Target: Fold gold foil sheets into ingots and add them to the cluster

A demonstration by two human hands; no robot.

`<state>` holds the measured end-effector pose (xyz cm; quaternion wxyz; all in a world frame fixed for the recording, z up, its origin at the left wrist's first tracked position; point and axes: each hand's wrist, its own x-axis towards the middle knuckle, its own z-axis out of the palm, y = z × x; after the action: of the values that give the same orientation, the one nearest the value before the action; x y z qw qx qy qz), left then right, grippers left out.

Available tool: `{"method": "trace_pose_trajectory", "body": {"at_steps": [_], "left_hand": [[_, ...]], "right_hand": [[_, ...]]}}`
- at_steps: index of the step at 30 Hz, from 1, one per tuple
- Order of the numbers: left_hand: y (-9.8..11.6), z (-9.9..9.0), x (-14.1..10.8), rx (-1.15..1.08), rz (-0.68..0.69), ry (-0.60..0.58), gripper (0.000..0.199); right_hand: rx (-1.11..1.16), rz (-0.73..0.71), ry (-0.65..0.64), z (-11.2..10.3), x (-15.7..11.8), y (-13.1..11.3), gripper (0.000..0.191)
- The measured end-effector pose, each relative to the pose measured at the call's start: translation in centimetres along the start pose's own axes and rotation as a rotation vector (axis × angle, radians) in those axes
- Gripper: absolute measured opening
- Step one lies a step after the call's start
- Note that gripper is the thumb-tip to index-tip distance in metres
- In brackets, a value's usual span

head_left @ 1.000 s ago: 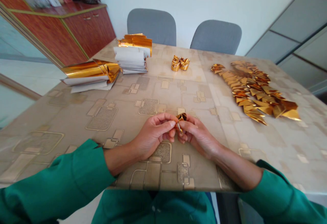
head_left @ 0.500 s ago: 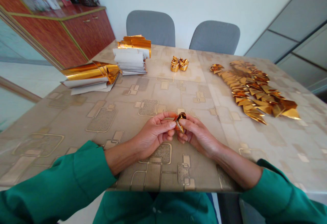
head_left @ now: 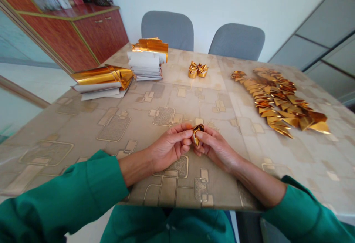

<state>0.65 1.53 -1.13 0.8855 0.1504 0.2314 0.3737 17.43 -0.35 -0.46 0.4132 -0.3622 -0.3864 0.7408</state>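
Observation:
Between my two hands is a small folded piece of gold foil paper point(head_left: 197, 129), held above the near part of the table. My left hand point(head_left: 172, 144) pinches its left side between thumb and fingers. Thumb on the near face, my right hand point(head_left: 213, 144) grips the right side. The fingertips cover much of the piece, so its full shape is hidden. Beyond it stand a few finished-looking gold paper ingots point(head_left: 198, 69). Off to the right lies a spread of many folded gold paper pieces point(head_left: 277, 98), overlapping in rows.
At the back left are a stack of gold and white paper sheets point(head_left: 146, 63) and a second, slanting pile point(head_left: 102, 80). A patterned cloth covers the table point(head_left: 155, 132). Two grey chairs point(head_left: 168, 30) stand behind it, and a wooden cabinet point(head_left: 80, 39) is at the left.
Both hands keep hold of the gold paper piece, and its near opening looks slightly reshaped under the thumbs. The whole view has shifted a little, so everything appears slightly further right.

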Motion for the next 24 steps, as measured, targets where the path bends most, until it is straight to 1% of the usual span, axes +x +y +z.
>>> {"method": "trace_pose_trajectory", "body": {"at_steps": [3, 6, 9, 15, 20, 24], "left_hand": [[-0.07, -0.10, 0.06, 0.013, 0.011, -0.008, 0.017], [-0.14, -0.11, 0.02, 0.010, 0.011, -0.004, 0.018], [-0.18, 0.01, -0.07, -0.001, 0.016, 0.015, 0.020], [-0.04, 0.44, -0.16, -0.035, 0.007, 0.063, 0.019], [-0.04, 0.53, -0.14, -0.119, -0.053, 0.009, 0.021], [-0.08, 0.60, -0.15, -0.141, -0.073, -0.037, 0.024]], "right_hand": [[0.003, -0.008, -0.004, -0.01, -0.02, -0.04, 0.027], [-0.016, -0.028, 0.022, 0.06, 0.02, -0.01, 0.029], [-0.032, -0.041, 0.040, 0.10, 0.08, 0.10, 0.030], [-0.053, -0.057, 0.016, -0.09, 0.14, 0.29, 0.027], [-0.074, -0.081, 0.001, -0.28, 0.19, 0.30, 0.028], [-0.107, -0.103, 0.001, -0.39, 0.22, 0.29, 0.028]]}}
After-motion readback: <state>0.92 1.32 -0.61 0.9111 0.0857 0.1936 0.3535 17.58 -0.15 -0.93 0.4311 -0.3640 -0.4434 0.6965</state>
